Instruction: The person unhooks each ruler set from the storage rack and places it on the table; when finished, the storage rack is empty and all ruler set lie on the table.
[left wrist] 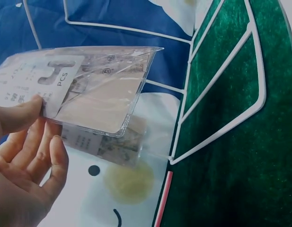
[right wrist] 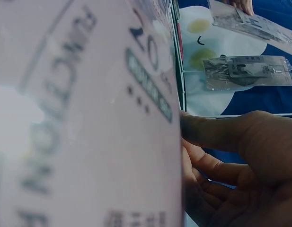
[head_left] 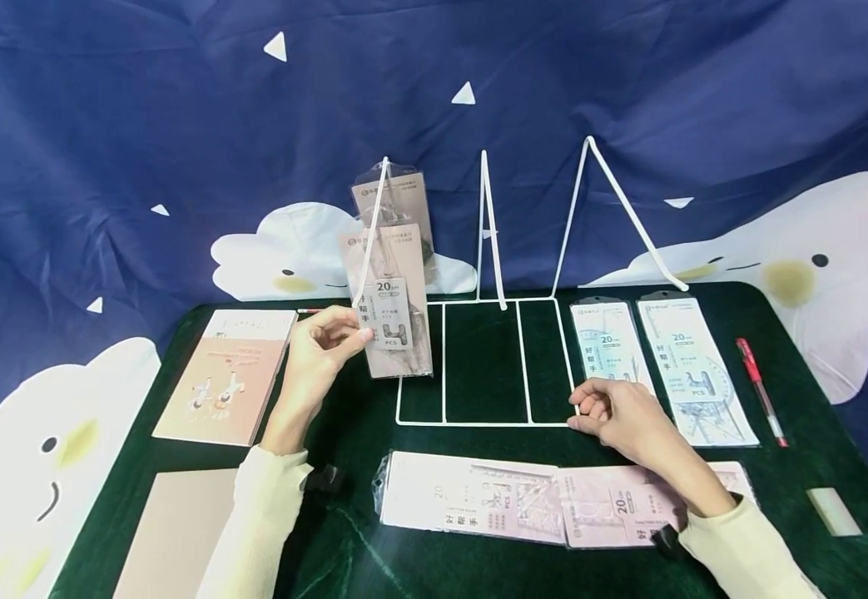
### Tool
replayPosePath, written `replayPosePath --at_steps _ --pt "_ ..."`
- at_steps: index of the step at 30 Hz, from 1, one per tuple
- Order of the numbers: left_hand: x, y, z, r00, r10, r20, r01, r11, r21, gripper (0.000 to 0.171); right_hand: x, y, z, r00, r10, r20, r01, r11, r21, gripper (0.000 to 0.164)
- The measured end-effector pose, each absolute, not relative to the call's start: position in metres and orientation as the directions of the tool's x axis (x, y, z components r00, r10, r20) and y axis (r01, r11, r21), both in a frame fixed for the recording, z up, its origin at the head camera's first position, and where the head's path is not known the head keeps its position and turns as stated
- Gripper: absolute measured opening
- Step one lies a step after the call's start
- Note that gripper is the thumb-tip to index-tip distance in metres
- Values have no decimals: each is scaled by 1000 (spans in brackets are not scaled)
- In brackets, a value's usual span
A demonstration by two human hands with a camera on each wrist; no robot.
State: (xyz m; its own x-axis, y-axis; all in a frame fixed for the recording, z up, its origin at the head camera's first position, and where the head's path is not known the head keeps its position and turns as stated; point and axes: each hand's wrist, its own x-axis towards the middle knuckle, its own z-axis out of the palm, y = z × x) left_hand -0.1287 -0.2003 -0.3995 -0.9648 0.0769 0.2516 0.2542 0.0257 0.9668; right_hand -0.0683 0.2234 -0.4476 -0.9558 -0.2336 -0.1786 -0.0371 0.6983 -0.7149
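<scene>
With thumb and fingers my left hand [head_left: 321,353] pinches the lower left edge of a beige ruler-set packet [head_left: 419,324] in a clear sleeve. The left prong of a white wire rack [head_left: 478,425] crosses in front of this packet; whether its hang hole is on the prong, I cannot tell. Behind it hangs a second beige packet [head_left: 413,193], also visible in the right wrist view. My right hand [head_left: 621,416] grips the rack's front right corner between thumb and curled fingers. A pink packet [right wrist: 89,142] covers much of the right wrist view.
Two blue packets [head_left: 613,333] [head_left: 699,374] lie right of the rack, beside a red pen [head_left: 759,387] and an eraser [head_left: 834,511]. Pink packets [head_left: 478,499] lie in front. At the left are an orange notebook [head_left: 227,374] and a plain beige one [head_left: 179,524].
</scene>
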Motion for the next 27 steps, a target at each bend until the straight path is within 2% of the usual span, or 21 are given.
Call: replayPosePath --at_steps 10,27 --pt "-110 -204 -394 -970 83 228 231 31 972 20 -69 222 -446 -957 -223 -188 -26 708 -706 21" --pt "-76 -210 -388 -975 101 200 205 37 978 18 -69 222 -447 -955 -232 -187 -32 704 -710 21"
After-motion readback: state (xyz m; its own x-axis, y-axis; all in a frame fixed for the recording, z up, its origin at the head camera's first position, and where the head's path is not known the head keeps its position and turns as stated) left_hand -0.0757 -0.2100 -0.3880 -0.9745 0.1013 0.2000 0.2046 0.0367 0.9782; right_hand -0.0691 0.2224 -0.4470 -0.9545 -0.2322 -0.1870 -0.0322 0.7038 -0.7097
